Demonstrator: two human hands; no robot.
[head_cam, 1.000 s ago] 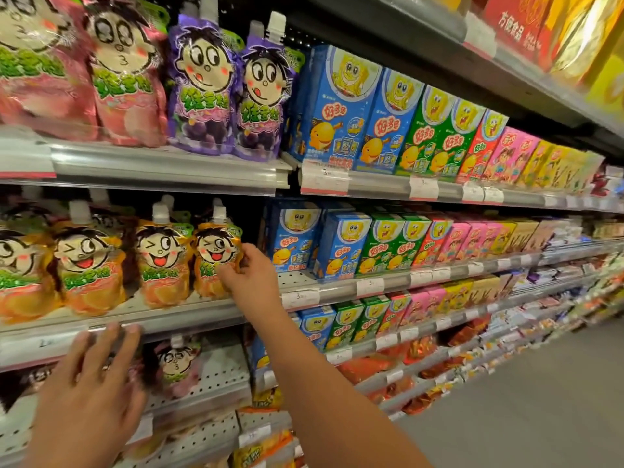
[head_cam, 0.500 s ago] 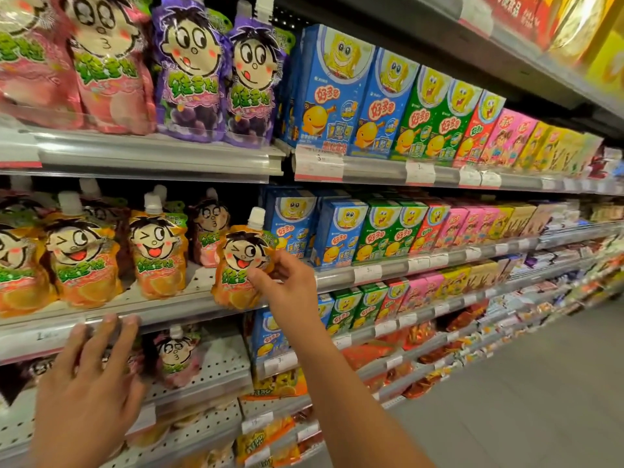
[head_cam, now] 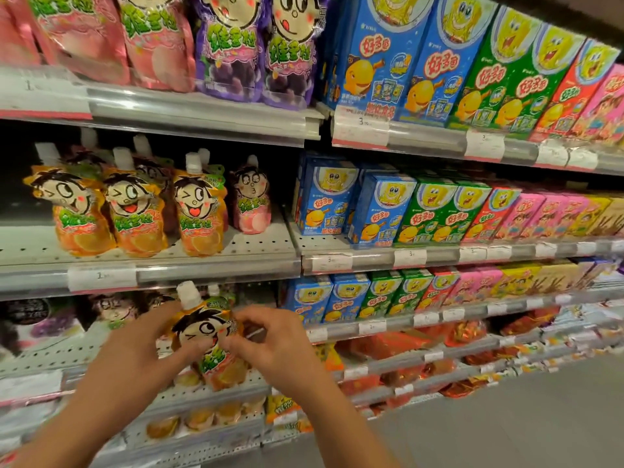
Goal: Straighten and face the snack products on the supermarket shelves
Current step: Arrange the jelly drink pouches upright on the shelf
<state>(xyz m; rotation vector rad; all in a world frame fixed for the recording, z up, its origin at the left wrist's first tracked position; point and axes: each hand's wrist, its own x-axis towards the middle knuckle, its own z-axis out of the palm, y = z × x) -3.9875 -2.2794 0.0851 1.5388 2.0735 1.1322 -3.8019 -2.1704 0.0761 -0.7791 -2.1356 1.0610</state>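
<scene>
An orange jelly pouch [head_cam: 211, 336] with a cartoon face and a white cap hangs in front of the lower shelf, held between both hands. My left hand [head_cam: 138, 352] grips its left side and my right hand [head_cam: 273, 346] pinches its right edge. Three matching orange pouches [head_cam: 135, 211] stand upright on the middle shelf [head_cam: 216, 265], with a pink peach pouch [head_cam: 251, 201] set further back to their right. A bare gap lies at the shelf front, right of the orange row.
Pink and purple pouches [head_cam: 229, 45] fill the top shelf. Blue, green, red and pink snack boxes [head_cam: 429, 211] line the shelves to the right. Lower shelves hold jelly cups [head_cam: 199, 420] and red packets. The grey aisle floor [head_cam: 506, 427] runs at lower right.
My right hand pulled the orange pouch off the middle shelf and brought it down. My left hand left the shelf edge and took hold of the pouch's other side.
</scene>
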